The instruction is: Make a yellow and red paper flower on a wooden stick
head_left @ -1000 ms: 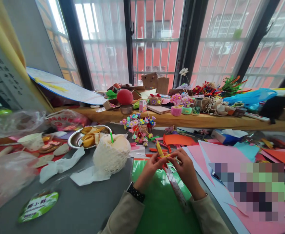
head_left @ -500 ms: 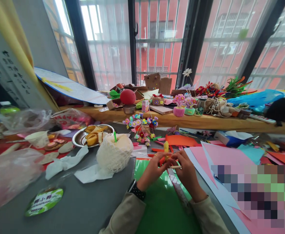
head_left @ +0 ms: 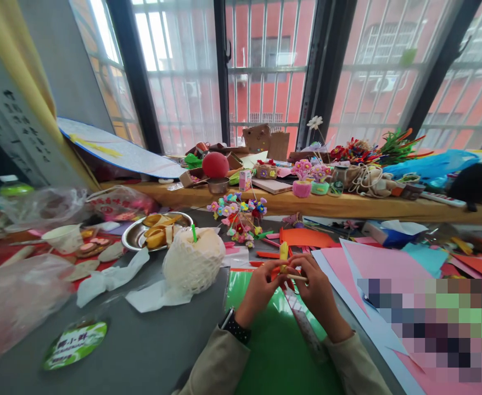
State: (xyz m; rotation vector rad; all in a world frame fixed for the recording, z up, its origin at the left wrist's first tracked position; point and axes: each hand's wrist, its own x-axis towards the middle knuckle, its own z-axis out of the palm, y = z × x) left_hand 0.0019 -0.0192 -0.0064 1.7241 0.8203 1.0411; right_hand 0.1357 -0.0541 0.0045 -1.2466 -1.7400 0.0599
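My left hand [head_left: 261, 288] and my right hand [head_left: 315, 285] meet fingertip to fingertip above a glossy green sheet [head_left: 261, 351]. Between the fingers is a small yellow paper strip [head_left: 284, 250], its upper end standing up; the fingers hide the rest. My left hand pinches this strip. A thin pale stick [head_left: 297, 277] pokes out sideways from the closed fingers of my right hand. Under the hands lies a clear ruler [head_left: 307, 323], slanting across the green sheet. Orange paper strips [head_left: 268, 254] lie just beyond the fingers.
Left of the hands sits a coconut in white netting [head_left: 194, 260], with a metal bowl of peels [head_left: 129, 236] behind it. Pink and white sheets [head_left: 373, 274] spread out on the right. Ahead stand crafted flowers [head_left: 241, 214] and a crowded window ledge [head_left: 154, 192].
Both hands stay together in nearly the same place, with the fingers shifting slightly. The yellow strip's upper end tilts a little to the right. The view has moved slightly.
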